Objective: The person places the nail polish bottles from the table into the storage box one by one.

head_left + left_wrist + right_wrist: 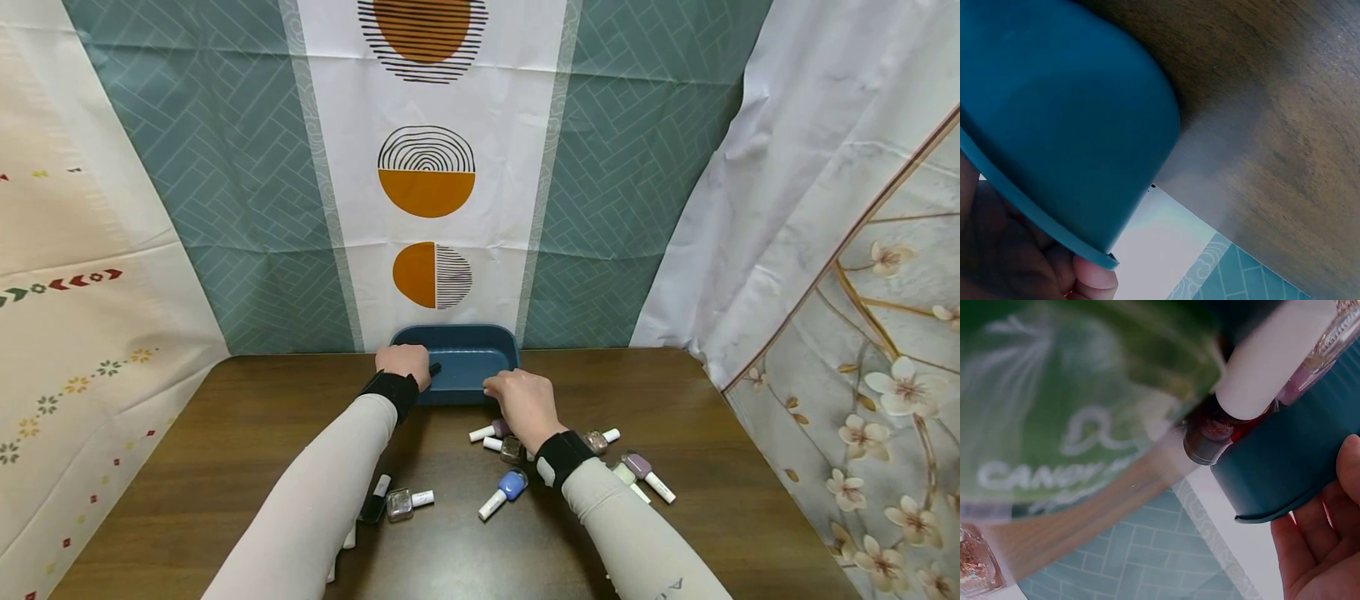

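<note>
A blue rectangular tray stands at the back of the table. My left hand grips its left side, and in the left wrist view the fingers curl by the rim. At the tray's front right corner, my right hand holds the rim, its thumb and fingers on the wall in the right wrist view. A small dark object shows beside the left hand; I cannot tell what it is. Just in front of the tray lie a plum nail polish bottle and a brown one.
A blue nail polish bottle lies mid-table, with a glittery grey one and a black one to its left. By the right forearm are a mauve bottle and a glittery one. Patterned cloth hangs behind.
</note>
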Available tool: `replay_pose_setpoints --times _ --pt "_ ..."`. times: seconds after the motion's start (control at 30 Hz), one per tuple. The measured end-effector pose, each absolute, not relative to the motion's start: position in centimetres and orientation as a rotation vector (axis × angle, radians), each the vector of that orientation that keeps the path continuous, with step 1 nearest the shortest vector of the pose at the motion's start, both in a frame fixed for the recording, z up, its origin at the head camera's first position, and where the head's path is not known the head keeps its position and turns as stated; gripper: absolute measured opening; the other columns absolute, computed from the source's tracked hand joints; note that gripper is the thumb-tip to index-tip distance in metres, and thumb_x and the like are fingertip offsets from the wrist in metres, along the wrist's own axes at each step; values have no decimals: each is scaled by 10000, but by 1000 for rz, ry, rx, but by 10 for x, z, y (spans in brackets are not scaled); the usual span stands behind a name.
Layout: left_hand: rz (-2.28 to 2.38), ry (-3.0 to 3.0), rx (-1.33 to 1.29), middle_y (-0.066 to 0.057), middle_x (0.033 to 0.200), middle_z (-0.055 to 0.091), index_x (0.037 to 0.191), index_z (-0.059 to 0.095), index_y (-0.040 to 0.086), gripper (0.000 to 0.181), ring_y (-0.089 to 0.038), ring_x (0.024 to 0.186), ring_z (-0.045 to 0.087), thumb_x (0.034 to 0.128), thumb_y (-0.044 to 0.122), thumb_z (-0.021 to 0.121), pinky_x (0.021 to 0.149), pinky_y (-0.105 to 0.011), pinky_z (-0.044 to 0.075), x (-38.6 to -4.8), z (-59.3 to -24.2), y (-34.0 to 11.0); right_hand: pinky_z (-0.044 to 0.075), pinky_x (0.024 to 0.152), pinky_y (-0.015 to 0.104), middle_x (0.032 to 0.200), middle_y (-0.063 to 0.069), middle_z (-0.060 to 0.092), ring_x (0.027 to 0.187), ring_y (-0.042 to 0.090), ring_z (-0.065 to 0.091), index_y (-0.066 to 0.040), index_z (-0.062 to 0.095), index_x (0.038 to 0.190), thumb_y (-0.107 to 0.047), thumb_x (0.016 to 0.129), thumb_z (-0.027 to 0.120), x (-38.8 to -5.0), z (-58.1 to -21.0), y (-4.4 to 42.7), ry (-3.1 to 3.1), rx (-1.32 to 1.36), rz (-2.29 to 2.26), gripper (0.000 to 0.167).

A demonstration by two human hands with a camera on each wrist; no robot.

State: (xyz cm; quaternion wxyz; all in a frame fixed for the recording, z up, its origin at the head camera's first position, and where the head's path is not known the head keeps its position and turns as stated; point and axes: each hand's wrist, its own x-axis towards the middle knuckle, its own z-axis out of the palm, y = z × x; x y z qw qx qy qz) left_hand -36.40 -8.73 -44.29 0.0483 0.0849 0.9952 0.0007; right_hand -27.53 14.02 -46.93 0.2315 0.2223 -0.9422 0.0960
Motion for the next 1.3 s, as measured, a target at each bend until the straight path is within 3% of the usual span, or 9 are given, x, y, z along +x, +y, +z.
replay_pose_setpoints --times 0.33,0.7,0.93,1.13,1.3 --pt "1 3019 236 -55 771 707 899 801 92 157 -294 855 687 1031 156 743 920 -511 509 -359 -438 -84 589 651 385 908 -51 788 816 185 747 -216 872 1062 -249 1024 789 -275 -469 139 -2593 607 271 97" --pt "-32 2994 221 -46 769 714 872 801 120 138 -284 804 676 992 169 754 871 -501 498 -390 -464 -88 584 646 359 882 -66 775 809 162 742 -238 862 1028 -251 1016 798 -276 -469 138 -2585 597 239 67" --pt "-18 2959 206 -40 779 723 856 790 135 160 -272 826 683 1003 178 744 898 -506 490 -388 -454 -86 594 658 375 905 -49 787 832 178 753 -198 874 1067 -240 1022 796 -277 -468 138 -2581 603 265 99" --pt "-13 3000 224 -39 756 696 813 757 150 167 -275 789 648 978 176 767 879 -525 462 -399 -476 -92 594 664 374 911 -57 787 832 177 751 -213 872 1066 -251 1027 787 -277 -468 138 -2593 606 260 101" --pt "-2 2957 221 -39 757 695 806 752 143 188 -266 804 651 993 160 764 904 -516 443 -389 -460 -90 574 643 357 866 -72 763 803 164 733 -237 868 1032 -265 1015 790 -278 -471 139 -2584 601 244 85"
